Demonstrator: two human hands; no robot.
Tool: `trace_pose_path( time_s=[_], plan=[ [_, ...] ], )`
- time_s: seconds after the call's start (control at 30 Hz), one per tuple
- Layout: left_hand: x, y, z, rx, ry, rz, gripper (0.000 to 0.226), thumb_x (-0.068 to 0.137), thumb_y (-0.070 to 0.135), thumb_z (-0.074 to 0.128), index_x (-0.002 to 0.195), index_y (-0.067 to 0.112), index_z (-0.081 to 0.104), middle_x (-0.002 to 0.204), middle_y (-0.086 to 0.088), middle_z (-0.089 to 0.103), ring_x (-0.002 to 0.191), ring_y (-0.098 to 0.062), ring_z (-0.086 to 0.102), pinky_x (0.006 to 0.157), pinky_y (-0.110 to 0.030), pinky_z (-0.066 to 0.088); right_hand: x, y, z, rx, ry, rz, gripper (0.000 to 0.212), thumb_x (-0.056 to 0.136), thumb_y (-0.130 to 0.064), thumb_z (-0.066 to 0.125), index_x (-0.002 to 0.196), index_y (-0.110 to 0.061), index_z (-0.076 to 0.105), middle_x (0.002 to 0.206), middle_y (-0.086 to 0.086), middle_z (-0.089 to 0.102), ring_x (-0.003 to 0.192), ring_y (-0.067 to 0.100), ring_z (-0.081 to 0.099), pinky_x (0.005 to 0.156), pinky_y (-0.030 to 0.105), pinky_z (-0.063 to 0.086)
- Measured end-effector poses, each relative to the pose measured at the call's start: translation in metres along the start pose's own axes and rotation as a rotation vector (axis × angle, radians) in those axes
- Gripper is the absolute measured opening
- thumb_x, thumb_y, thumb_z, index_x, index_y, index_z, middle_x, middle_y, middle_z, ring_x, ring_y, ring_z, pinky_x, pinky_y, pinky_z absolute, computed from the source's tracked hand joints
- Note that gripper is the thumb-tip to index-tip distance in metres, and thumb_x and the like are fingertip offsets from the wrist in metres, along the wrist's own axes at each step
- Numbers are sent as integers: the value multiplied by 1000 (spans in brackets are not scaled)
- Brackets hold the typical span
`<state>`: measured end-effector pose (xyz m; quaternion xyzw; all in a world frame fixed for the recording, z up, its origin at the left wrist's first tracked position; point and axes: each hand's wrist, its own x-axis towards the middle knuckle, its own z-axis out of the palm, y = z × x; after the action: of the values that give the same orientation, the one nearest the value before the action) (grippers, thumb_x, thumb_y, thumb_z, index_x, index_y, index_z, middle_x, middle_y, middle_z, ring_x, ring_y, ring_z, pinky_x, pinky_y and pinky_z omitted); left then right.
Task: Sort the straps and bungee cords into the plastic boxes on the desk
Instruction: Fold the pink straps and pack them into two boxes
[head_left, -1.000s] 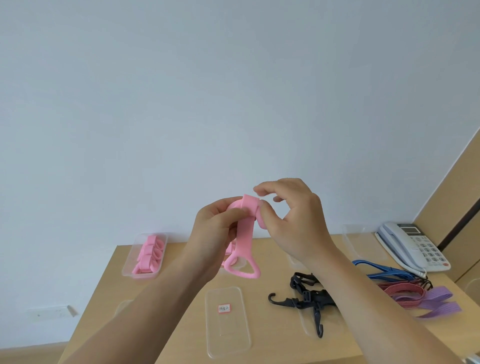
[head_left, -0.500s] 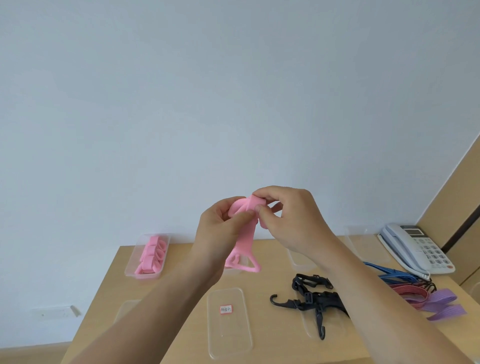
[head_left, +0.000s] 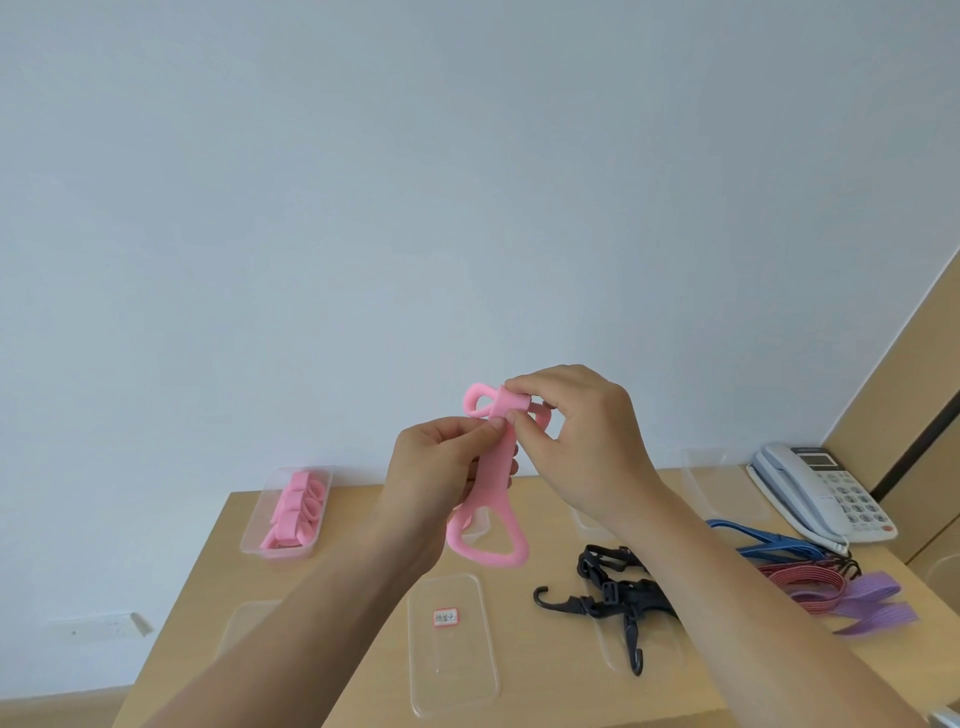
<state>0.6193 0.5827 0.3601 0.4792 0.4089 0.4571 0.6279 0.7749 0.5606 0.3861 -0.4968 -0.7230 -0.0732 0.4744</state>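
Head view has both of my grips raised above the surface (head_left: 337, 597), working one pink strap (head_left: 492, 493) in the air. The left grip (head_left: 431, 483) is pinching the band partway along its length. The right grip (head_left: 576, 447) is closed by thumb and fingers round the folded upper end, where a small loop sticks out to the left. The strap's big lower loop hangs free, well clear of the surface.

My main worry is the fold. The strap looks springy, so if either pinch slackens I expect the rolled end to flick open and need redoing. The dangling loop could also swing and snag on my left fingers, which would drag the band out of line.

The box (head_left: 278, 554) holding the other pink straps (head_left: 296, 506) sits at the far left, well apart from my grips. Carrying the strap there one-handed risks it unrolling on the way. It also looks fairly full, so a loose bundle may ride over the rim. The black hooked cords (head_left: 618, 603) lie under my right forearm, and a low sweep could catch them.
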Motion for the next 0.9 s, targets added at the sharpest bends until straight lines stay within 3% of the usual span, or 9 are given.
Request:
trace_pose_path(
  time_s=[0.1,0.17,0.3,0.5,0.67,0.8,0.9],
  plan=[
    [2,-1,-1,0,0,17,18,97,16,69,92,4,81,92,-25,76,79,-30,73,75,-39,58,-1,3,2,-46,9,-34,20,81,-3,69,89,-21,75,83,-7,71,75,13,57,71,13,43],
    [2,0,-2,-9,-16,23,17,98,15,68,97,3,80,95,-25,77,82,-30,74,76,-38,59,-2,5,3,-75,12,-52,19,81,-2,69,90,-17,76,84,-5,70,77,12,56,72,9,41],
    [2,2,-3,-57,-48,13,20,98,15,65,101,2,80,96,-25,76,81,-29,73,74,-36,59,-3,7,7,-112,37,-103,17,83,-1,73,94,-14,77,86,-4,70,81,16,59,72,24,48],
    [4,4,-1,-104,-76,17,24,100,19,61,96,9,82,89,-16,75,83,-29,71,84,-41,55,-4,9,11,-87,61,-132,20,81,4,74,95,-10,78,92,-2,71,90,19,62,77,33,52],
    [7,7,-1,-122,-69,15,25,98,24,65,97,5,81,88,-18,72,83,-32,67,86,-45,51,-3,10,13,-100,86,-151,21,81,3,76,97,-10,79,96,-4,71,94,18,60,83,24,48],
    [12,7,-5,-121,-46,11,23,99,18,65,102,-1,78,98,-32,72,85,-34,68,88,-46,52,-2,10,11,-82,47,-149,21,83,-1,74,98,-15,80,98,-8,72,95,17,58,84,20,45],
    [14,6,-8,-43,-56,29,19,100,9,61,106,-2,76,97,-26,75,85,-32,71,86,-43,55,5,8,3,6,-18,-84,12,86,-14,70,90,-20,80,87,-13,71,89,13,58,80,20,45]
  ],
)
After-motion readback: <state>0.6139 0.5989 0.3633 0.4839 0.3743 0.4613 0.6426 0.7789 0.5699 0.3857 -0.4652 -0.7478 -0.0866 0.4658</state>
